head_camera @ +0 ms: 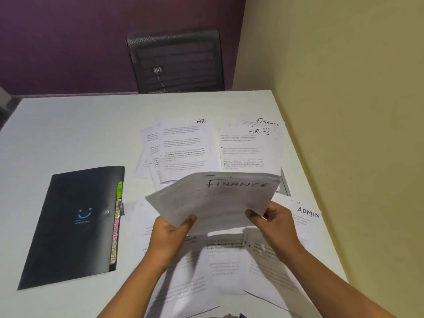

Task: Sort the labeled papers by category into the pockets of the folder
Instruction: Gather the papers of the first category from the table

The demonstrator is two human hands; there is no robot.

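A small stack of sheets headed FINANCE (218, 196) is lifted above the table, held at its near edge. My left hand (171, 230) grips its left corner and my right hand (274, 220) grips its right corner. The black folder (73, 226) lies shut at the left, with coloured tabs (117, 221) along its right edge, the top one marked HR. Behind the raised stack lie a pile headed HR (183, 145) and another pile headed HR and FINANCE (250, 143). A sheet marked ADMIN (306, 214) lies at the right.
More printed sheets (224, 260) are spread on the white table (68, 134) under my arms. A black mesh chair (176, 60) stands behind the far edge. A yellow wall (344, 111) runs along the table's right side.
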